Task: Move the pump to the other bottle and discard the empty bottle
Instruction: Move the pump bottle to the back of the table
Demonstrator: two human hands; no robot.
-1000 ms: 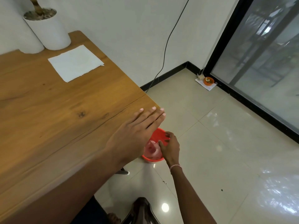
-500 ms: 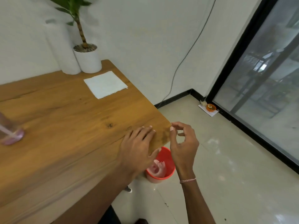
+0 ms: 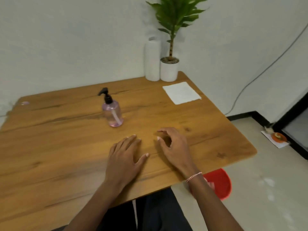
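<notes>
A clear pink bottle [image 3: 113,114] with a black pump [image 3: 105,95] on top stands upright near the middle of the wooden table [image 3: 50,155]. My left hand [image 3: 125,157] lies flat on the table in front of it, fingers straight, holding nothing. My right hand [image 3: 175,147] hovers beside it over the table with fingers loosely curled and nothing in them. A red bin [image 3: 220,184] sits on the floor under the table's right front edge, partly hidden by my right forearm. A small pink cap [image 3: 25,103] lies at the table's far left.
A white paper sheet [image 3: 181,92] lies at the far right of the table. A paper roll [image 3: 152,60] and a potted plant [image 3: 170,64] stand in the back right corner. A cable [image 3: 266,67] runs down the wall. An orange object [image 3: 278,136] lies on the floor.
The view has swung left from the bin to the table. My right hand rose from the red bin to above the tabletop. The left hand stayed flat on the table.
</notes>
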